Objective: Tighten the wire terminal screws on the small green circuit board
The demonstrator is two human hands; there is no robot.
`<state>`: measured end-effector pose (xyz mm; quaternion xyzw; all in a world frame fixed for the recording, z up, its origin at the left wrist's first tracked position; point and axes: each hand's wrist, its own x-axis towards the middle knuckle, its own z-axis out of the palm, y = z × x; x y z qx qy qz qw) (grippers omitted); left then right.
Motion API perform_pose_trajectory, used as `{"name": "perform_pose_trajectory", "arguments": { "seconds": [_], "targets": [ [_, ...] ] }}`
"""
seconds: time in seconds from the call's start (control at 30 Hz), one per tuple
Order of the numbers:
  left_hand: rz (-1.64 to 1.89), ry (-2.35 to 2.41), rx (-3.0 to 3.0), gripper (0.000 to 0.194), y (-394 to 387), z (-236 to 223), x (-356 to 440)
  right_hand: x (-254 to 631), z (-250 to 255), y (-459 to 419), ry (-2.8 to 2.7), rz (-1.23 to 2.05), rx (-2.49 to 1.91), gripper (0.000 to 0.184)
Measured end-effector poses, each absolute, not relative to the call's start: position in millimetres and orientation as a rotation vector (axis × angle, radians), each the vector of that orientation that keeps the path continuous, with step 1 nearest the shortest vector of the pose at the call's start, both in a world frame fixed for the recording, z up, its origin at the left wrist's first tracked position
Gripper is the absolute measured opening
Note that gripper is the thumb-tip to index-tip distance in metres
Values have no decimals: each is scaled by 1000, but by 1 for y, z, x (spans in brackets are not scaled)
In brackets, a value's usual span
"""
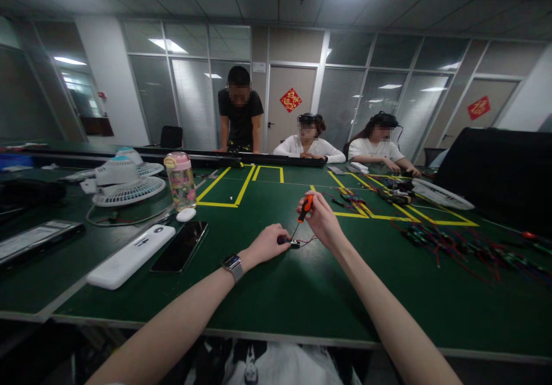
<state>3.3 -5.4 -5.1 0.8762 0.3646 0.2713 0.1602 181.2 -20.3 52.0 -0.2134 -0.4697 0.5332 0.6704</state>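
My right hand (321, 217) is closed around the orange and black handle of a screwdriver (306, 205). The screwdriver's thin shaft slants down and left, its tip at a small dark part with thin wires (295, 244) on the green table. My left hand (269, 243) grips the left end of that small part with its fingertips, steadying it against the tabletop. Red and dark wires run from the part to the right, below my right hand. The part is too small to make out its kind.
Left of my hands lie a black phone (181, 247), a white device (131, 256), a pink-lidded bottle (180, 180) and a white fan (129, 183). Tangled wired boards (452, 244) spread at the right. Yellow tape (218, 204) marks the green table (241, 310). Three people are across it.
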Motion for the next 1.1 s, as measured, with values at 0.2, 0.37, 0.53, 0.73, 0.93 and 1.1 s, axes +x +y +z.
{"name": "perform_pose_trajectory", "arguments": {
  "seconds": [0.2,0.37,0.53,0.73,0.93,1.1],
  "targets": [
    [761,1045,2496,14,-6,-4,3,183,53,-20,-1055,1155,-522,30],
    [759,1053,2474,16,-4,-6,3,185,53,-22,-1083,1154,-528,31],
    [741,1075,2445,16,-2,-4,2,184,52,-21,-1066,1138,-522,28],
    [739,1081,2366,17,3,-5,0,186,52,-21,-1085,1132,-528,31],
    [718,1076,2349,17,5,-6,0,183,52,-23,-1100,1147,-498,28],
    [732,1067,2343,18,5,-6,-1,181,52,-24,-1076,1160,-515,30]
  ]
}}
